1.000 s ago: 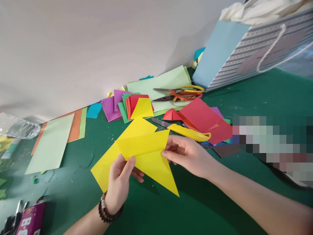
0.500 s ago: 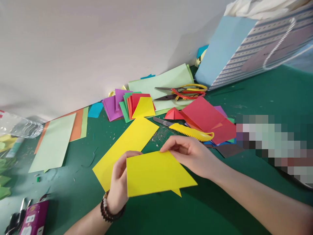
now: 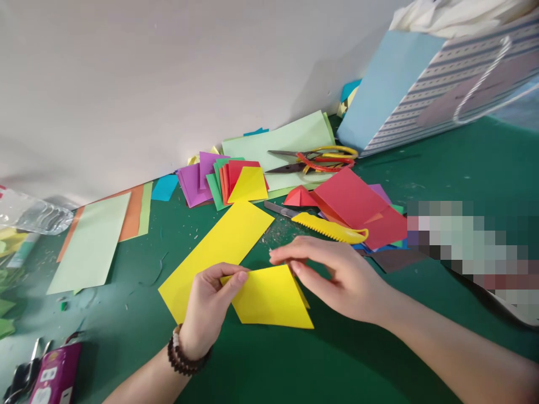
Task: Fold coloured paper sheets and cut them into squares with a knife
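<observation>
On mat (image 3: 455, 168) | L (image 3: 206, 311) pinches yellow paper (image 3: 272, 300) | R (image 3: 337, 278) beside | pkt (image 3: 54, 376) label blurred

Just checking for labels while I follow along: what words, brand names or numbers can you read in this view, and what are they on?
No text can be read with confidence.
Purple packet, lower left: white printed patches, too small and blurred to read.
Striped gift bag: no legible lettering.

A purple packet (image 3: 56, 373) at the lower left of the frame is showing white label patches; their small markings are too blurred to read.
</observation>
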The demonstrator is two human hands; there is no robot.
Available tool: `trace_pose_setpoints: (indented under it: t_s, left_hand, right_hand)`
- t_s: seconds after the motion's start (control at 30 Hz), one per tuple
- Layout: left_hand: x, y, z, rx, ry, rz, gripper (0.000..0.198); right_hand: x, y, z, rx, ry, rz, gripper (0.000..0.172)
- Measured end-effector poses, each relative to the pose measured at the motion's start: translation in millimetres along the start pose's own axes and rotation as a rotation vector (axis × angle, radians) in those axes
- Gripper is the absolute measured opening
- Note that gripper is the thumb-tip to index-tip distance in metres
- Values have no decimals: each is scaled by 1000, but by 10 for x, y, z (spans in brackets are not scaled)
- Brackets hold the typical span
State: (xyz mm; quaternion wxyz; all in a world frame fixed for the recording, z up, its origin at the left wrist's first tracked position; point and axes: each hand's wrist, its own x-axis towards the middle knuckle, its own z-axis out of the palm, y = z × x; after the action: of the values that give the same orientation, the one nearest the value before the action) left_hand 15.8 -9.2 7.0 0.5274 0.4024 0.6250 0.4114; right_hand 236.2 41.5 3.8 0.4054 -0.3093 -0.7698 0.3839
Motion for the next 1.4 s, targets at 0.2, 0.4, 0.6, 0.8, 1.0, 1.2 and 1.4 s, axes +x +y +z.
trace_pose_setpoints:
  t_s: [0.2,0.4,0.6,0.8,1.0,1.2,1.4]
  left_hand:
    - [-24,-13,5,74,6,67,21]
    - [-69,56,16,79,13,86,20]
    - [-73,95,52,-424,-355,-310,55]
    - [-116,113,43,-424,-709,-425,65]
    - [-103,136,23,-357,-428,-421,42]
    - [-154,190,24,-520,-94,-271,41]
    - [-260,69,-26,-577,-194,-329,45]
  right_hand:
    - [15,-46,5,51,-57,253,17]
    - [30,-45,17,67,-72,308,19]
    - [45,71,48,597,-46,418,28]
    - [1,9,33,729,-161,187,17]
    - [29,-37,-61,345,-106,161,29]
    - [53,384,-279,-801,125,129,28]
    - [34,732,-213,-955,29,137,27]
